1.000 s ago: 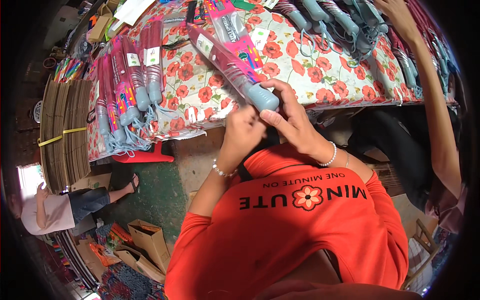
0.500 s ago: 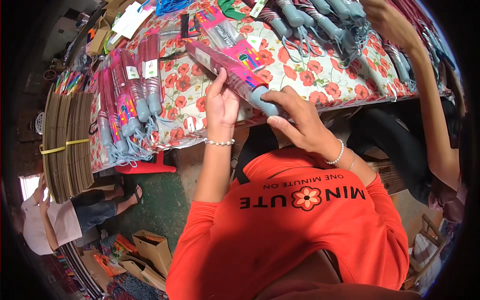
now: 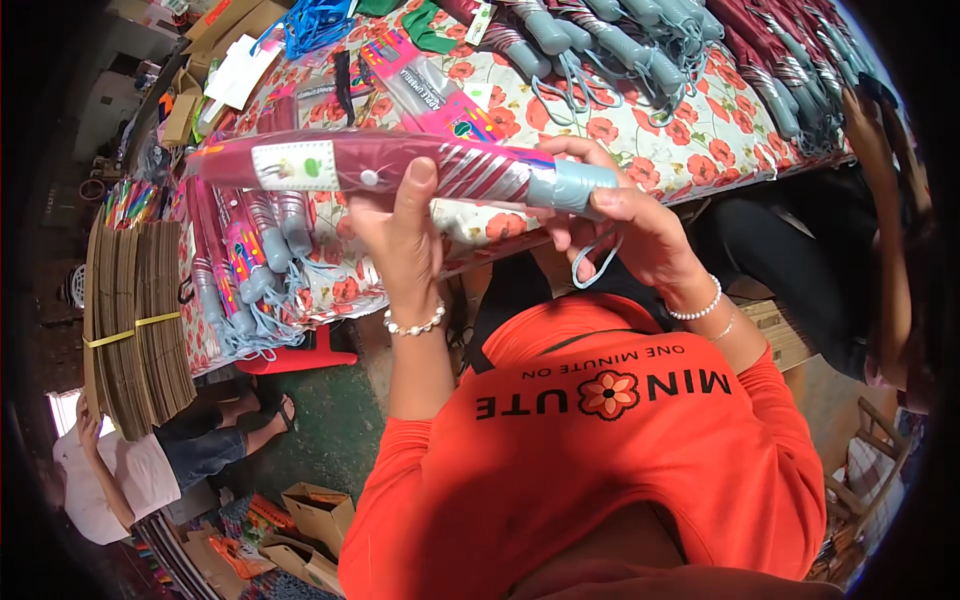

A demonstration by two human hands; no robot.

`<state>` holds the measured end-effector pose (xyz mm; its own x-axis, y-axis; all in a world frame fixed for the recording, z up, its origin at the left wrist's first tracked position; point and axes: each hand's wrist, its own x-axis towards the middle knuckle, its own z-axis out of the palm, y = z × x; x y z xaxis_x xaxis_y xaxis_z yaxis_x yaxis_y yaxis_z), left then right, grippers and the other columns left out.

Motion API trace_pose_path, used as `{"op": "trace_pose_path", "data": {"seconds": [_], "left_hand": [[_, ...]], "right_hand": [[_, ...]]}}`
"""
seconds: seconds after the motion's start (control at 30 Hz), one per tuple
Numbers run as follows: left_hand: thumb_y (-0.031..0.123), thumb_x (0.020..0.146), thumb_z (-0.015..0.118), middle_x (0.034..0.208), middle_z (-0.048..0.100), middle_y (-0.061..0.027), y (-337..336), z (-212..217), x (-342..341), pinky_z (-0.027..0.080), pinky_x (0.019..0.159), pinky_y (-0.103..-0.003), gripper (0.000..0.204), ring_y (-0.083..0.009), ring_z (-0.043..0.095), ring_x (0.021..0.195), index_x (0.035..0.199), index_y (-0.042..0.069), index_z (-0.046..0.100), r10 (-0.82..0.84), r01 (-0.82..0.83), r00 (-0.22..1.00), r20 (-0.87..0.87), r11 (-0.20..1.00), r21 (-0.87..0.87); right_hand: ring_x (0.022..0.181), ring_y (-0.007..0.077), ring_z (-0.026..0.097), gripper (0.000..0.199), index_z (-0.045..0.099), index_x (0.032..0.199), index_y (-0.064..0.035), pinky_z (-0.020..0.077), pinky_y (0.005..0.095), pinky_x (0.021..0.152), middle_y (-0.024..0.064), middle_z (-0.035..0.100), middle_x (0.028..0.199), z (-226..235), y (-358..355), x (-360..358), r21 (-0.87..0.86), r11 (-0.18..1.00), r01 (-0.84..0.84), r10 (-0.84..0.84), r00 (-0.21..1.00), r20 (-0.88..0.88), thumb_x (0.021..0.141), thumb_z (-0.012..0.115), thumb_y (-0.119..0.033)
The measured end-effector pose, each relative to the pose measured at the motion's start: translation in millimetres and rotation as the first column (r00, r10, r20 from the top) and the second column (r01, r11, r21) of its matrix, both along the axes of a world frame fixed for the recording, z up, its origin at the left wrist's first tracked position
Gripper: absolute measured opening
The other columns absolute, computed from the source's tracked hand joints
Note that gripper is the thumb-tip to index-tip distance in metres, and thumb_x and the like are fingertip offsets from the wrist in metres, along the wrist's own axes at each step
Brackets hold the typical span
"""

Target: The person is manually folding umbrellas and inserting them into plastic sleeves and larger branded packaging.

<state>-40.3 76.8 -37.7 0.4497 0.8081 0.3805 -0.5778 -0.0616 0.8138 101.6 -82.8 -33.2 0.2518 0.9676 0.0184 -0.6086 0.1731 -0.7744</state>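
Two hands grasp one folded maroon umbrella in a clear glossy plastic sleeve (image 3: 400,165), held level above the desk edge. Left hand (image 3: 400,235) clenched round the middle, thumb on top. Right hand (image 3: 630,225) wraps the smooth grey-blue cylindrical handle, cord loop dangling. Desk with poppy-print cloth (image 3: 700,140) carries rows of similar sleeved umbrellas (image 3: 250,260).

Bright, even daylight, soft shadows; fisheye bends the dark rim, edges perhaps slightly blurred.
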Motion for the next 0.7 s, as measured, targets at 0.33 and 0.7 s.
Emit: {"op": "trace_pose_path", "data": {"seconds": [0.33,0.7], "left_hand": [[0.013,0.076,0.075,0.109,0.061,-0.0109,0.9,53.0,-14.3,0.046,0.093,-0.039,0.046,-0.0180,0.059,0.094,0.116,0.004,0.054,-0.284,0.288,0.951,0.120,0.957,-0.019],[0.028,0.089,0.062,0.100,0.060,-0.0080,65.5,14.8,-19.8,0.045,0.095,-0.047,0.029,-0.0198,0.058,0.096,0.107,0.005,0.056,-0.341,0.478,0.779,0.526,0.866,-0.147]], "right_hand": [[0.054,0.0192,0.051,0.056,0.038,0.135,0.0007,0.0412,0.0246,0.042,0.0186,0.059,0.089,-10.0,3.3,4.4,0.280,0.903,-0.325,0.406,0.859,-0.312,0.084,0.049,-0.021],[0.064,0.0213,0.048,0.067,0.034,0.141,-0.0031,0.0407,0.0315,0.056,0.0134,0.055,0.086,-10.3,6.2,-11.6,0.337,0.941,0.030,-0.307,0.497,0.812,0.078,0.054,-0.016]]}}
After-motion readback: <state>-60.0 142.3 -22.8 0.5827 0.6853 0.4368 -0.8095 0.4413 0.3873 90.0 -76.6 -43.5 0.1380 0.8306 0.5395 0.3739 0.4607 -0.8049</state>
